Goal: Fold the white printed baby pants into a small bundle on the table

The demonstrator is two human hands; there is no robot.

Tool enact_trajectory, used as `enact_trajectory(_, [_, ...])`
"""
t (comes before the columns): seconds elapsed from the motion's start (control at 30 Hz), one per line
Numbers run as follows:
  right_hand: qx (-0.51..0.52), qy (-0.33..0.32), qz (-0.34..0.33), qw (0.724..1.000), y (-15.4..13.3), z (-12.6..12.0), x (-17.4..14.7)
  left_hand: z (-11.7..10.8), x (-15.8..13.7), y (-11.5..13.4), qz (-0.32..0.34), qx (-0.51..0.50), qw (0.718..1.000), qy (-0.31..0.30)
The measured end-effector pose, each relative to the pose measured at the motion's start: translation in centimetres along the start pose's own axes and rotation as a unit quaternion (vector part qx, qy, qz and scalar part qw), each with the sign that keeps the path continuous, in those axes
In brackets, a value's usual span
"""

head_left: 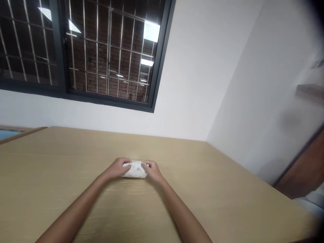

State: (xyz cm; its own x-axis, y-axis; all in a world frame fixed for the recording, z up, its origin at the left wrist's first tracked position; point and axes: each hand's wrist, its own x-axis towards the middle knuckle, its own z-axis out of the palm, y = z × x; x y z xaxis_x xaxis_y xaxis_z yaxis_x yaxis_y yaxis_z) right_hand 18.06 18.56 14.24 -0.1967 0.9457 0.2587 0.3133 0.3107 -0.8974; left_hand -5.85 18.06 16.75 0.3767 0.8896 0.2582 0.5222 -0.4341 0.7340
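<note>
A small white pouch-like bundle (135, 170) with faint dark print is at the middle of the wooden table (76, 202). My left hand (120, 167) is closed around its left end, the thumb lying along the upper side. From the right, my right hand (153, 170) grips the other end with its thumb on top. Most of the fingers are hidden behind the bundle. Whether it rests on the tabletop or is lifted slightly, I cannot tell. What kind of thing it is does not show clearly.
The table's far edge meets a white wall (187, 84). A dark-framed barred window (108, 96) is above it on the left. At far left lies a blue surface (10, 134) beyond a wooden edge. A brown panel (303, 168) stands off the right side.
</note>
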Motion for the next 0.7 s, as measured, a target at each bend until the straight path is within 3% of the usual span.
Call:
enact_trajectory(0.2, [-0.074, 0.060, 0.075, 0.993, 1.5, -0.1, 4.8, 0.9, 4.8, -2.7, -0.074, 0.031, 0.995, 0.051])
enact_trajectory(0.43, [-0.219, 0.082, 0.090, 0.968, 2.3, 0.9, 6.8, 3.4, 5.6, -5.1, -0.129, 0.139, 0.976, 0.108])
enact_trajectory(0.57, [-0.286, 0.062, 0.045, 0.955, 0.7, 1.5, 6.5, 4.4, 5.8, -4.1, -0.117, 0.177, 0.967, 0.141])
enact_trajectory(0.7, [-0.389, -0.035, -0.070, 0.918, -0.2, 3.2, 5.7, 6.1, 6.5, -2.3, -0.058, 0.181, 0.972, 0.140])
